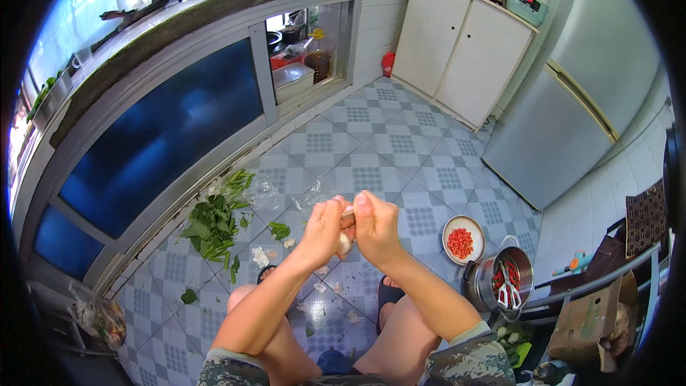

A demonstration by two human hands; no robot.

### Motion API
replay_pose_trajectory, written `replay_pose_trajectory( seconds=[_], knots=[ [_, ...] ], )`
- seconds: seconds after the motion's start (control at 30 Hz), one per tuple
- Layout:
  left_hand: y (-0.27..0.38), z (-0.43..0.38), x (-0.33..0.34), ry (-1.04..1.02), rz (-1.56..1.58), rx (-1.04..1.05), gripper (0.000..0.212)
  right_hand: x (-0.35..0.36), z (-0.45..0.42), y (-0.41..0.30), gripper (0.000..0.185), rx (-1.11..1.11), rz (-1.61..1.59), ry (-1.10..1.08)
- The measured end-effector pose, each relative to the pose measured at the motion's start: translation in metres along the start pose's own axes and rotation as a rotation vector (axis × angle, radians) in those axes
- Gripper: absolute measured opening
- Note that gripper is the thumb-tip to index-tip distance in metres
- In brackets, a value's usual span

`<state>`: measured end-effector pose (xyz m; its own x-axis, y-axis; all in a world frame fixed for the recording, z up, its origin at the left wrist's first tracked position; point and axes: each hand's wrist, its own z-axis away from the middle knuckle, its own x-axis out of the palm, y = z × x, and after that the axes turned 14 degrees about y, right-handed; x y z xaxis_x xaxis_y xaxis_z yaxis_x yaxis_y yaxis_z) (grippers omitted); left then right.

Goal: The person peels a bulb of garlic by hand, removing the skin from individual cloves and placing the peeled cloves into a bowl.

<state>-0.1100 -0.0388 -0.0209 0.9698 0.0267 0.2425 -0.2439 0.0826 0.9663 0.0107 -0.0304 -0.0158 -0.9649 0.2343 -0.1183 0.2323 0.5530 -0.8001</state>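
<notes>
My left hand [322, 229] and my right hand [378, 228] meet in front of me above the tiled floor, thumbs up and fingers curled. Between the thumb tips they pinch a small pale piece that looks like a garlic clove [348, 209]. A rounder whitish garlic bulb [344, 244] shows in the lower fingers of my left hand, mostly covered. Papery garlic skins [261, 257] lie scattered on the floor below, around my sandals [390, 297].
Leafy greens [211, 225] lie at left by the cabinet base, near clear plastic bags [265, 193]. At right sit a bowl of chopped red chilli [460, 243] and a steel pot [482, 284] holding red chillies and white-handled scissors [509, 292]. A cardboard box [587, 321] stands on a rack.
</notes>
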Motion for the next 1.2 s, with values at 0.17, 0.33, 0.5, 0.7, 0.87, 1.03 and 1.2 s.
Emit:
replay_pose_trajectory(
  seconds=[0.17,0.33,0.5,0.7,0.87,1.03,1.2],
  knots=[
    [-0.004,-0.012,0.019,0.083,-0.120,0.093,0.051,-0.009,-0.008,0.021,0.032,0.021,0.021,0.005],
    [-0.013,-0.018,0.005,0.198,-0.377,0.624,0.048,0.005,-0.008,0.037,0.017,-0.250,-0.039,0.057],
    [-0.028,-0.020,0.014,0.235,-0.291,0.541,0.040,0.010,-0.001,0.036,0.036,0.004,-0.215,0.169],
    [-0.018,-0.012,0.002,0.097,-0.343,0.425,0.044,0.008,0.000,0.025,0.037,0.070,-0.279,0.131],
    [-0.037,-0.037,-0.016,0.131,-0.274,0.711,0.043,0.022,-0.005,0.028,0.038,0.079,-0.319,0.153],
    [-0.038,-0.047,-0.007,0.304,-0.131,0.519,0.044,0.019,-0.012,0.027,0.035,-0.064,-0.237,0.140],
    [-0.002,-0.036,-0.018,0.114,-0.065,0.059,0.037,-0.003,-0.010,0.022,0.032,-0.202,0.001,0.053]
  ],
)
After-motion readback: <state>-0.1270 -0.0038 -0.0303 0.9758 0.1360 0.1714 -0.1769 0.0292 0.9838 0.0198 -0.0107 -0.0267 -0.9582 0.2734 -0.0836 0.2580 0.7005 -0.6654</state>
